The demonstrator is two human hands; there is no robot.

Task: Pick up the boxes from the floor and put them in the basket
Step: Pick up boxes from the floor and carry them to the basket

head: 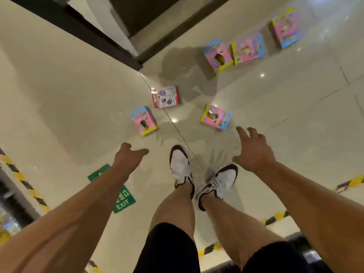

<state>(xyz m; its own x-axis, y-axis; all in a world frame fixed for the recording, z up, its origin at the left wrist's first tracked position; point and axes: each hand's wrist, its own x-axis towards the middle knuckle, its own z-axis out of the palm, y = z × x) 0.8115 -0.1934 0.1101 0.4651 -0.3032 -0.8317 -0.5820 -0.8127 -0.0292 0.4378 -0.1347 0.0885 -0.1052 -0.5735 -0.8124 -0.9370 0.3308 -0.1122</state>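
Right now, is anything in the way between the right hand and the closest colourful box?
Nothing visible is. The right hand hangs open just short of the nearest pink box, with only bare floor between them. The basket is out of view.

Six boxes lie spread over the floor [78, 91]. Nearest the feet, one box [143, 121] sits ahead and left, another box [216, 116] ahead and right, just beyond the right hand [254, 150]. Between them and a little farther on, a flat box [166, 96] lies beside the wall corner [137, 65]. Farther off to the right, two boxes [216, 57] [247, 49] sit side by side, touching, and the last box [284, 28] lies well beyond them. The left hand [128, 158] hangs over the floor, an exit sign [123, 200] under its forearm.
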